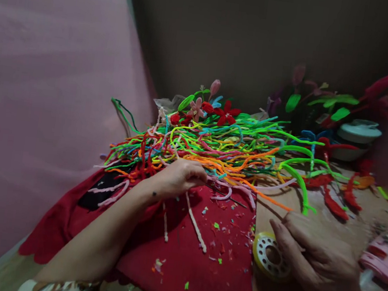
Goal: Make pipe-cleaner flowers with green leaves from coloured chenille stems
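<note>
My left hand [185, 177] is closed at the front of the pile of fuzzy stems. A pale fuzzy stem [195, 223] hangs from beneath it over the red cloth, and a second, shorter pale stem [166, 224] hangs to its left. A thin dark rod [230, 197] extends rightward from near the fingers. My right hand [321, 260] is curled beside a roll of clear tape [272, 255] on the brown board; anything inside its fingers is hidden.
A large heap of coloured fuzzy stems [214, 150] spreads across the back. Behind are fuzzy flowers [226, 114] and a pale lidded bowl [358, 132]. Scraps dot the red cloth [199, 278]. A pink tool [385, 256] lies at right on the brown board [273, 216] side.
</note>
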`<state>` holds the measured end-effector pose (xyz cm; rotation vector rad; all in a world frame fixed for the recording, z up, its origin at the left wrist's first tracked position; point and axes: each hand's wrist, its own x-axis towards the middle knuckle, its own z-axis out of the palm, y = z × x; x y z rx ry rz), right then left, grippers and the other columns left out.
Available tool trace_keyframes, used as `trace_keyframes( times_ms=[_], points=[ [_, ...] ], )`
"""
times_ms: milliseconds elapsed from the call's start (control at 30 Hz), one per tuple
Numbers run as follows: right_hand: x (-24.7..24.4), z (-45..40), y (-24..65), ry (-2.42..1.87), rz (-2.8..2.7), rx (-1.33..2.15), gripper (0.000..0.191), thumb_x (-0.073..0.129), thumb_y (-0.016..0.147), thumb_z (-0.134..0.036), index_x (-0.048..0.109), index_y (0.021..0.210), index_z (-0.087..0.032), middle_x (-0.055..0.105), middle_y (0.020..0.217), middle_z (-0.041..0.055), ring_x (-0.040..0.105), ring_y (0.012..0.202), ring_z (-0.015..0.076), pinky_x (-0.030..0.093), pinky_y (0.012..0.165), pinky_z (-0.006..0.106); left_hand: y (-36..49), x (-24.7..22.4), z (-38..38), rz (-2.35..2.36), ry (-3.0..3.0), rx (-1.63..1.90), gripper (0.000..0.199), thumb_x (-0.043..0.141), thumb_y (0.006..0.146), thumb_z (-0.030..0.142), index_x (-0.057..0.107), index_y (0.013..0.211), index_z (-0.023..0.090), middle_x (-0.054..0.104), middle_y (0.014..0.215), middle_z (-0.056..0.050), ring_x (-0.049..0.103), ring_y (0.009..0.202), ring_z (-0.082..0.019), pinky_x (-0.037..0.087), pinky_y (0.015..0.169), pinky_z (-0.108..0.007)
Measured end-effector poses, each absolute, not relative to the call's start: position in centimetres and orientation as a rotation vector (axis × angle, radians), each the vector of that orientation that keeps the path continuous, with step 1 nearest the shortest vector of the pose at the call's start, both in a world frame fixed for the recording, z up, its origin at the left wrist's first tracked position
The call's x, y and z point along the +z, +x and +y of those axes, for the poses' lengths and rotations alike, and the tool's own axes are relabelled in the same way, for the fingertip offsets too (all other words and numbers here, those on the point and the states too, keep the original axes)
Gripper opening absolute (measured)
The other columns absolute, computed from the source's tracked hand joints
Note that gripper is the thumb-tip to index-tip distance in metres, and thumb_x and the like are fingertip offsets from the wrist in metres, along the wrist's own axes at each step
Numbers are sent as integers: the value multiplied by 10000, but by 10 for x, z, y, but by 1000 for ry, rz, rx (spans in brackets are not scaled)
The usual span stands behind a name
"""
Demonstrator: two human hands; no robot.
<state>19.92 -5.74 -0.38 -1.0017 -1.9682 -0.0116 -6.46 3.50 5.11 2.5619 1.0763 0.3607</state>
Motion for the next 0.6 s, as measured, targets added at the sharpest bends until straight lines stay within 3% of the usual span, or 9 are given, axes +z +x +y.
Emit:
trace_keyframes(
  times_ms=[133,233,367,467,600],
  points=[
    [-1,-52,200,-1020,-1987,-65,334,484,843,-136,398,527,-200,351,489,-46,356,442,89,290,480,242,-42,37,28,951,2561,387,181,475,856,207,650,827,171,633,826,-48,561,759,-135,405,698,-228],
    [8,-41,212,-1285,-1968,-104,295,456,871,-214,500,581,-186,479,537,-9,442,504,114,328,522,248,-30,33,18,807,2538,409,161,472,853,188,632,839,180,653,804,-39,566,753,-136,407,709,-229],
    [32,-24,245,-1934,-1827,-135,185,468,836,-238,645,816,-188,669,807,72,613,739,201,394,608,279,-12,35,7,603,2570,328,182,441,873,194,619,840,169,635,777,-43,553,704,-121,397,657,-207],
    [46,-10,265,-2469,-1892,-106,218,463,831,-214,649,940,-185,687,885,135,645,808,272,403,585,309,5,42,2,485,2621,275,195,431,877,171,620,833,156,628,780,-48,542,701,-118,392,645,-206],
    [44,6,272,-2552,-1944,-34,181,540,844,-214,640,973,-136,654,957,147,632,881,244,469,685,322,24,50,-4,373,2682,300,222,417,885,183,635,854,156,631,783,-59,547,694,-124,395,620,-213]
  ],
)
